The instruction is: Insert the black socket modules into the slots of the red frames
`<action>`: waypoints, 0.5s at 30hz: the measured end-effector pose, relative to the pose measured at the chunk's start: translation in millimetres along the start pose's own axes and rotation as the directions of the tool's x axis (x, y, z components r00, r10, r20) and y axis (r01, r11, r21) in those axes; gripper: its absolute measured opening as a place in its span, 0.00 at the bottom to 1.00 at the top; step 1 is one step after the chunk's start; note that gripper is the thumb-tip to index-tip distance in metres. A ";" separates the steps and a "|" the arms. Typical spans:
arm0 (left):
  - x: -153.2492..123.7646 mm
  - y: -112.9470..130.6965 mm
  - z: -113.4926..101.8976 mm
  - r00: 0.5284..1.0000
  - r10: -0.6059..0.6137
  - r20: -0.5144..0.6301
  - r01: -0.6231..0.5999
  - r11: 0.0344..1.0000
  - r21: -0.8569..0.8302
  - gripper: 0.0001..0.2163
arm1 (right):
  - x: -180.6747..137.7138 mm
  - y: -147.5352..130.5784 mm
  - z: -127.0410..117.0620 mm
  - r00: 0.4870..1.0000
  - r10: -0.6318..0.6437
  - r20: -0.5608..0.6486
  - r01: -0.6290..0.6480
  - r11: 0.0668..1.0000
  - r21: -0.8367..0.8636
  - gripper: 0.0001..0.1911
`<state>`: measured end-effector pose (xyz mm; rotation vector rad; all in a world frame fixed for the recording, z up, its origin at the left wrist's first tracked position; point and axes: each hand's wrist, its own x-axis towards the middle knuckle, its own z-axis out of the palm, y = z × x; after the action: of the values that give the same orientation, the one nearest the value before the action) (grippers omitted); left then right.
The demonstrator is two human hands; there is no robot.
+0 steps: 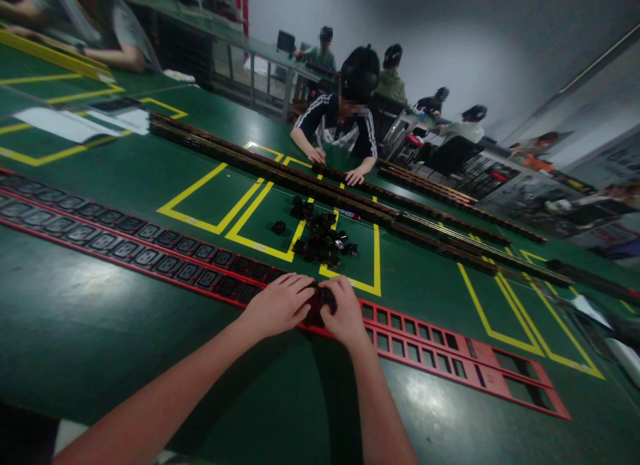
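Observation:
A long red frame (425, 342) with rectangular slots lies across the green table in front of me. To the left of my hands its slots hold black sockets (150, 252); to the right they are empty. My left hand (280, 304) and my right hand (343, 308) rest side by side on the frame, fingers curled and pressing on a black socket (320, 298) between them. A heap of loose black sockets (323, 235) sits just beyond my hands inside yellow floor-tape squares.
A second red frame (75, 208) full of sockets runs parallel behind the first. Long dark strips (300, 175) cross the table farther back, where a seated person rests both hands on them. More people sit at benches behind. White papers (65, 125) lie far left.

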<state>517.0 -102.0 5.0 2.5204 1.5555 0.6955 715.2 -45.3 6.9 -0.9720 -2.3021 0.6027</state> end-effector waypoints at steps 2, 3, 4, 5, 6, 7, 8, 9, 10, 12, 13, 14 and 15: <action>0.0 0.1 0.1 1.000 0.001 -0.005 -0.001 1.000 -0.003 0.15 | 0.7 -1.5 -0.1 1.000 -0.014 -0.002 0.014 1.000 0.014 0.25; -0.1 0.2 -0.1 1.000 -0.002 -0.005 0.002 1.000 -0.003 0.15 | 1.0 -2.0 -0.1 1.000 -0.021 -0.009 0.021 0.999 0.024 0.24; -0.1 0.4 -0.3 1.000 -0.004 -0.005 0.004 1.000 -0.002 0.15 | 1.3 -2.4 -0.1 1.000 -0.026 -0.016 0.026 0.999 0.037 0.24; -0.2 0.5 -0.6 1.000 -0.005 -0.005 0.005 1.000 0.000 0.15 | 1.5 -2.6 -0.1 0.999 -0.028 -0.021 0.029 0.998 0.047 0.24; -0.3 0.6 -0.8 1.000 -0.004 -0.004 0.004 1.000 0.002 0.15 | 1.7 -2.7 -0.1 0.999 -0.028 -0.024 0.030 0.998 0.052 0.23; -0.3 0.7 -1.0 1.000 -0.004 -0.005 0.004 1.000 0.005 0.15 | 1.8 -2.7 0.0 0.999 -0.029 -0.021 0.030 0.998 0.050 0.23; -0.4 0.8 -1.1 1.000 -0.003 -0.005 0.003 1.000 0.009 0.15 | 2.0 -2.6 0.1 0.999 -0.030 -0.015 0.031 0.999 0.042 0.22; -0.4 0.8 -1.0 1.000 -0.003 -0.004 0.003 1.000 0.013 0.15 | 2.1 -2.4 0.2 0.999 -0.032 -0.008 0.032 0.999 0.029 0.22; -0.5 0.8 -0.9 1.000 -0.004 -0.002 0.004 1.000 0.017 0.15 | 2.3 -2.1 0.5 0.999 -0.034 -0.003 0.034 0.999 0.013 0.21; -0.5 0.7 -0.4 1.000 -0.008 0.007 0.008 1.000 0.019 0.15 | 2.7 -1.1 1.4 0.999 -0.035 -0.004 0.035 0.999 -0.025 0.21; -0.6 0.6 -0.2 1.000 -0.010 0.013 0.010 1.000 0.018 0.15 | 2.8 -0.5 1.9 0.999 -0.034 -0.010 0.034 0.999 -0.042 0.21; -0.7 0.6 -0.2 1.000 -0.012 0.020 0.012 1.000 0.016 0.15 | 3.0 0.1 2.3 0.999 -0.032 -0.017 0.031 0.998 -0.057 0.21; -0.8 0.7 -0.3 1.000 -0.016 0.026 0.015 1.000 0.015 0.15 | 3.1 0.7 2.7 0.999 -0.030 -0.022 0.029 0.997 -0.067 0.21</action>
<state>517.1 -103.0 5.2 2.5147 1.5757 0.6491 712.0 -43.0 5.4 -0.9691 -2.3247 0.5027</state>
